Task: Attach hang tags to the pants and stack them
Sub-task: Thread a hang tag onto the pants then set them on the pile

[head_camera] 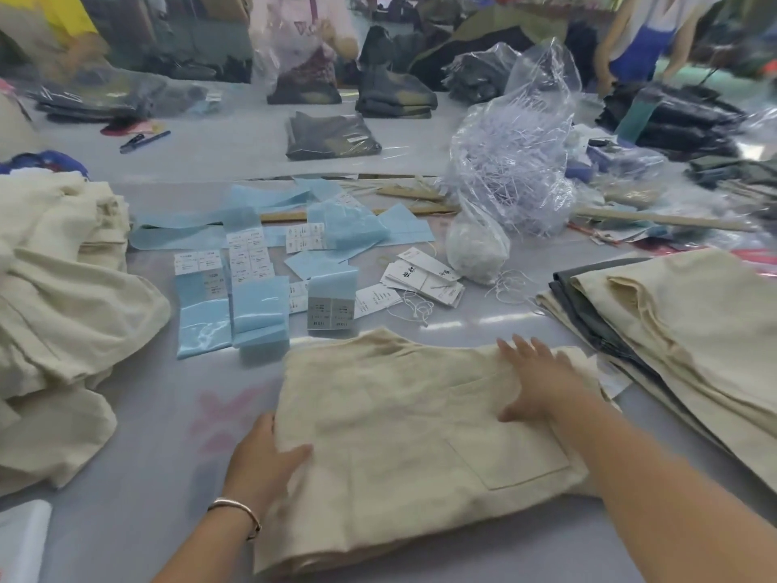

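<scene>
Grip, left hand [269,452]: thumb and fingers clamped on the left edge of the folded cream linen pants [412,448].
Grip, right hand [534,380]: fingers spread flat, pressing the pants' far right corner.
Pants: near counter edge, long axis left-right, between both hands.
White hang tags [424,279]: beyond the pants, toward the counter middle, nearer the right hand.
Stack of folded cream pants [689,330]: right edge.

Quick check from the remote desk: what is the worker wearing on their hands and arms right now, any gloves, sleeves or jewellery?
No gloves: both the left hand and right hand are bare. No sleeves show on either forearm. A thin metallic bangle circles the left wrist; the right wrist shows nothing.
</scene>
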Demonstrator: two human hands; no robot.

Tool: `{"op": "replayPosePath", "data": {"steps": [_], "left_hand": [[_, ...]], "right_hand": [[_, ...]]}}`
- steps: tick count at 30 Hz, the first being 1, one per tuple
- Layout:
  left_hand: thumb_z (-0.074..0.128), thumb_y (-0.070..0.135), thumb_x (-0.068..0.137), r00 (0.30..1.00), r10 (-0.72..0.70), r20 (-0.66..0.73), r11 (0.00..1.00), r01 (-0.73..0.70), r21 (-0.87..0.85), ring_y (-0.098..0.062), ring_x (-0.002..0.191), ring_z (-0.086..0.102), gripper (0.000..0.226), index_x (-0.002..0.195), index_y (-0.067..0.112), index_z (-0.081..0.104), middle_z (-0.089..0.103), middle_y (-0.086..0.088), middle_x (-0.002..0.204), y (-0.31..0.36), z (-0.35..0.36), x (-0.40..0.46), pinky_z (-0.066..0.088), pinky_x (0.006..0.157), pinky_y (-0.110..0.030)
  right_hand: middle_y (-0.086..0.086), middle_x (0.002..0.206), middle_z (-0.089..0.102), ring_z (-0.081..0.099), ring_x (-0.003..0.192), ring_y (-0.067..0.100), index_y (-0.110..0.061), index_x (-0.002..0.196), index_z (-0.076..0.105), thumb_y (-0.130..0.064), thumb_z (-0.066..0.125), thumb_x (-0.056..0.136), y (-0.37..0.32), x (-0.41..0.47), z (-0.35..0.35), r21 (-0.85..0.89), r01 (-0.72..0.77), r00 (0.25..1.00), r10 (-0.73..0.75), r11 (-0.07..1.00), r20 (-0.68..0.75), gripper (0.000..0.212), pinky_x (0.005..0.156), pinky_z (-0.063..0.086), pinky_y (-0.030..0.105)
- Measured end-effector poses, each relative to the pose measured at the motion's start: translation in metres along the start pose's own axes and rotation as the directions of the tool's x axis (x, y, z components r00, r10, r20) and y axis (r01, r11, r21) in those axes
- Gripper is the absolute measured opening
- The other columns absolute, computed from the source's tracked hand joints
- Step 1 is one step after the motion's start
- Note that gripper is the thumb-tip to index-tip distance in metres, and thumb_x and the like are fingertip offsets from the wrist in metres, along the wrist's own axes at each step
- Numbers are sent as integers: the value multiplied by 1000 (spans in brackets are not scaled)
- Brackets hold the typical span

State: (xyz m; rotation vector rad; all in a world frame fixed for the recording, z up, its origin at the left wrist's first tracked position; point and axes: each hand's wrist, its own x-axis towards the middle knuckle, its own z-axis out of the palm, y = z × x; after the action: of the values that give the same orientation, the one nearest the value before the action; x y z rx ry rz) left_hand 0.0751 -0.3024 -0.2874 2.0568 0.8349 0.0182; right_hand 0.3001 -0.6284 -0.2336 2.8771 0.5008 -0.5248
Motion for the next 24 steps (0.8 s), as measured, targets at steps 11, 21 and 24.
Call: {"op": "replayPosePath", "data": {"steps": [11, 21, 24], "left_hand": [[62, 0, 84, 966, 254, 45, 967, -254, -14, -19, 104, 59, 56, 132, 28, 49, 63, 9, 116, 44, 2, -30, 44, 88, -29], [67, 11, 87, 731, 641, -235, 723, -677, -134, 24, 84, 53, 38, 117, 31, 54, 61, 31, 93, 255, 51, -76, 35, 67, 1], [68, 18, 85, 616, 741, -266, 607, -785, -128, 25, 81, 50, 39, 116, 35, 52, 60, 35, 87, 339, 83, -103, 34, 64, 2]], "right_hand": [[-4, 120, 61, 58, 105, 21, -25, 120, 50, -38, 83, 59, -8, 14, 1, 160, 102, 979, -127, 982, 158, 71, 84, 48, 32], [-8, 116, 62, 56, 109, 13, -38, 132, 52, -18, 74, 79, 147, -121, -77, 640, 166, 967, 4, 750, -256, 61, 89, 40, 24], [-4, 108, 69, 61, 98, 15, -45, 126, 53, -27, 76, 77, 230, -170, -100, 636, 137, 924, 134, 760, -359, 57, 86, 44, 25]]}}
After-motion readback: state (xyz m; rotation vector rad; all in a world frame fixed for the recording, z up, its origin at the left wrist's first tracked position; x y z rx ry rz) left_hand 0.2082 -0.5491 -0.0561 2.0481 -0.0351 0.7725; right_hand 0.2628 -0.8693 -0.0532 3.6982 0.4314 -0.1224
